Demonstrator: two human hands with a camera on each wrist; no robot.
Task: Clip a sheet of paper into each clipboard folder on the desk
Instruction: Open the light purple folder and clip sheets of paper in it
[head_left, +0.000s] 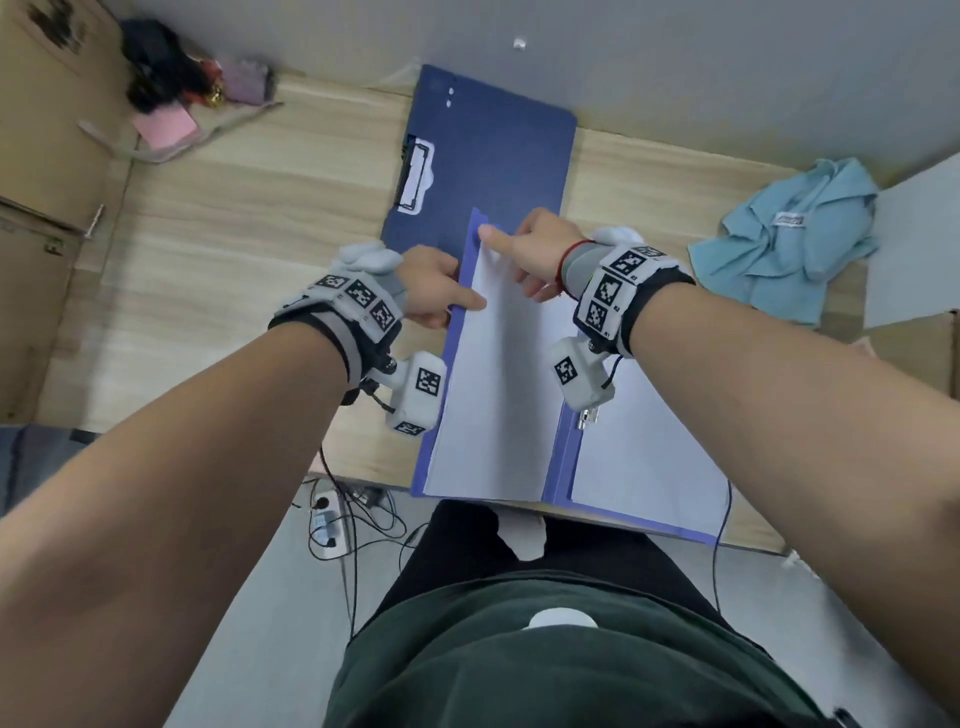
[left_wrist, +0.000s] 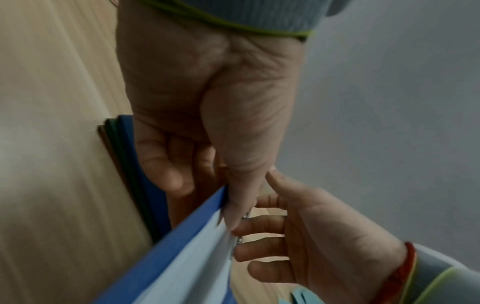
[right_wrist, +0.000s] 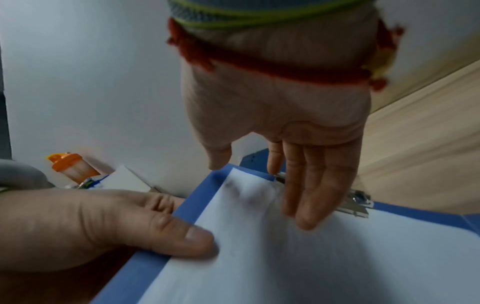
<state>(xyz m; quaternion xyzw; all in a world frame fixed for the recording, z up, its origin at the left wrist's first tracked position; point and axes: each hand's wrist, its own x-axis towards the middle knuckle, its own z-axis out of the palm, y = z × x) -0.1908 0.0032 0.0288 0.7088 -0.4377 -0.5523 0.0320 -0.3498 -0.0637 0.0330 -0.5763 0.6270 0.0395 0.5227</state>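
An open blue clipboard folder (head_left: 563, 457) lies at the desk's front edge, its left cover (right_wrist: 145, 265) tilted up. A white sheet (head_left: 498, 395) lies against that cover; another sheet (head_left: 649, 457) covers the right half under a metal clip (right_wrist: 358, 203). My left hand (head_left: 457, 301) pinches the cover's outer edge, thumb on the paper, fingers curled behind. My right hand (head_left: 524, 249) is flat, thumb at the cover's top corner, straight fingers touching the paper near the clip. Behind lies a closed dark blue folder (head_left: 498, 156) with its own clip (head_left: 415, 174), on top of others (left_wrist: 122, 156).
A light blue cloth (head_left: 795, 239) lies crumpled at the right. Cardboard boxes (head_left: 47, 130) stand at the left, with pink notes (head_left: 165, 126) and dark clutter (head_left: 161, 62) at the back left. An orange-capped bottle (right_wrist: 70, 166) stands by the wall. Cables and a power strip (head_left: 327, 519) lie on the floor.
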